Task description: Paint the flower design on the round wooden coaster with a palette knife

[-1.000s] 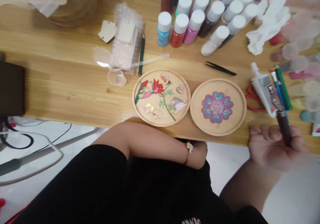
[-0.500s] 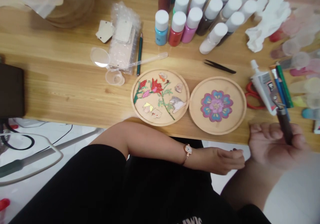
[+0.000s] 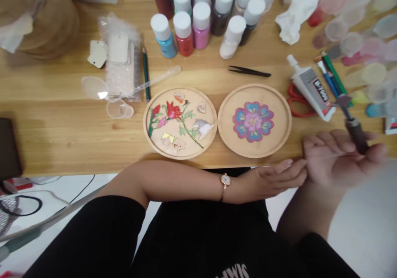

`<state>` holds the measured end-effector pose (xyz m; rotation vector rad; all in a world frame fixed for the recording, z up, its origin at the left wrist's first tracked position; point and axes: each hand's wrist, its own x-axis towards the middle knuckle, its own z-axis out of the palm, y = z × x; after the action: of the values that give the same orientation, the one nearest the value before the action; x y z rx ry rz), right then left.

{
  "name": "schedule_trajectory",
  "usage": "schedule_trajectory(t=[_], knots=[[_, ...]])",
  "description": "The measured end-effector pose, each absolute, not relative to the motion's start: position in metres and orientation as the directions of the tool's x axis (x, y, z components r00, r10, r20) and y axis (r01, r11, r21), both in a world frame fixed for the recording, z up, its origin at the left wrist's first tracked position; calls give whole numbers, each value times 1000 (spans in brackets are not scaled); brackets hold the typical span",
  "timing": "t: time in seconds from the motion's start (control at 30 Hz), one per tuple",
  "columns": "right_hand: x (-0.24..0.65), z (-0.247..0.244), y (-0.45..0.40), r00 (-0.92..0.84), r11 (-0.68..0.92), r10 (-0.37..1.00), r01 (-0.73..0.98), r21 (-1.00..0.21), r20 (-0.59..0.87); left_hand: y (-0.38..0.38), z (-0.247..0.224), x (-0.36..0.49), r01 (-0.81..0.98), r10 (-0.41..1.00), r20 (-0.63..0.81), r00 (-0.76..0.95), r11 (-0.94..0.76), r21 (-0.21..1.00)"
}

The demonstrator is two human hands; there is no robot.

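Tool above the near right edge of the surface: the right hand's grip pinches it, apparently to leave its tip free. Left hand, just beside: whether it pinches anything cannot be told. Plates lie leftward, presumably for reach.

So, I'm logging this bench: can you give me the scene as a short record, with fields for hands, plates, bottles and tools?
Right hand: palm up, holding a dark-handled tool
Left hand: fingers extended, tips beside the other palm; contact unclear
Left plate: red flowers on green stems
Right plate: pink, purple and blue flower
Bottles: white-capped, grouped beyond the plates
Tweezers: lying between bottles and right plate
Tube: lying partly over red-handled scissors
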<state>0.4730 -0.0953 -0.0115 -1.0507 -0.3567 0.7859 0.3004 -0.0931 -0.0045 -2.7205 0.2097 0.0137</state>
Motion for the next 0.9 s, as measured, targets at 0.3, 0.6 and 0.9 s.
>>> schedule_trajectory(t=[0.3, 0.6, 0.9], knots=[[471, -11, -97, 689, 256, 715, -421, -870, -123, -86, 4, 295, -145, -110, -144, 983, -955, -258], [477, -20, -105, 668, 234, 737, -395, -888, -103, -90, -2, 293, 30, 30, -4, 1000, -1000, 4], [476, -22, -107, 676, 236, 733, -361, -902, -78, -96, -8, 290, 66, 65, 19, 998, -997, -27]])
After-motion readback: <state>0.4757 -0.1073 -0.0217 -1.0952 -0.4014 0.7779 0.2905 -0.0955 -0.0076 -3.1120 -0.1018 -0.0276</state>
